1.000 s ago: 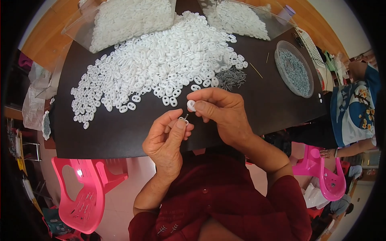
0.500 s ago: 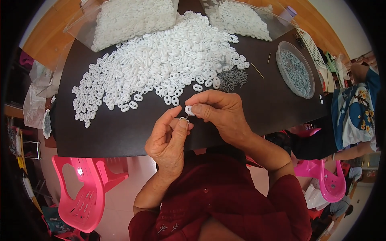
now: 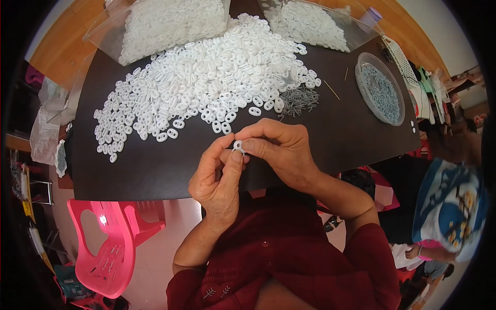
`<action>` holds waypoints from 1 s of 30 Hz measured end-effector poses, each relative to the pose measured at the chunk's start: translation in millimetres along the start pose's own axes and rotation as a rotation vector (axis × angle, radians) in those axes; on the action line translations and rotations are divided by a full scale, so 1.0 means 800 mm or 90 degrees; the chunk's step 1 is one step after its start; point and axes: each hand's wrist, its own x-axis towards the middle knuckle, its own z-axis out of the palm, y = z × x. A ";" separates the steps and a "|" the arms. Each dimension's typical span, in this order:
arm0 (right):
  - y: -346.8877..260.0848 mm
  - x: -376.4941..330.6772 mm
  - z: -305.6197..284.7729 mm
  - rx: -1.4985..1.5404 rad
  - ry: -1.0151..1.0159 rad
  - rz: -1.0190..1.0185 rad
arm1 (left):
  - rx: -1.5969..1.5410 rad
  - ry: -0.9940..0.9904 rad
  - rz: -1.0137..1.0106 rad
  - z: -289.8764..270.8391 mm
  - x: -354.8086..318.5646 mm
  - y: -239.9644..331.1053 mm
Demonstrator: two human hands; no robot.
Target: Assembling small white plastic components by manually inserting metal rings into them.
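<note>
Above the table's near edge, my left hand and my right hand meet, each closed in a pinch. Between their fingertips is a small white two-holed plastic piece. My left thumb and fingers grip white plastic from below, while my right thumb and forefinger pinch from the right. The fingertips hide how the parts fit together. Just beyond lies a big heap of white two-holed oval pieces. At its right edge sits a small pile of grey screws.
Two clear bins, one at back left and one at back right, hold more white pieces. A round tub of screws stands right, near a thin brass-coloured rod. A pink chair stands left; another person is at right.
The white piece in my right hand has moved left and down against what my left hand holds; the thin shaft between them no longer shows. At right, the other person has shifted.
</note>
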 end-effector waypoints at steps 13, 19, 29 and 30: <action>-0.002 -0.001 -0.003 -0.100 -0.008 -0.026 | -0.010 -0.001 -0.016 0.002 0.000 -0.002; 0.002 -0.003 -0.001 -0.072 -0.002 -0.072 | -0.064 0.016 -0.063 0.006 0.002 0.001; 0.004 0.004 -0.002 -0.333 -0.013 -0.300 | -0.151 0.039 -0.140 0.003 0.013 0.011; 0.005 0.003 -0.002 -0.347 -0.003 -0.321 | -0.172 0.027 -0.150 0.002 0.014 0.012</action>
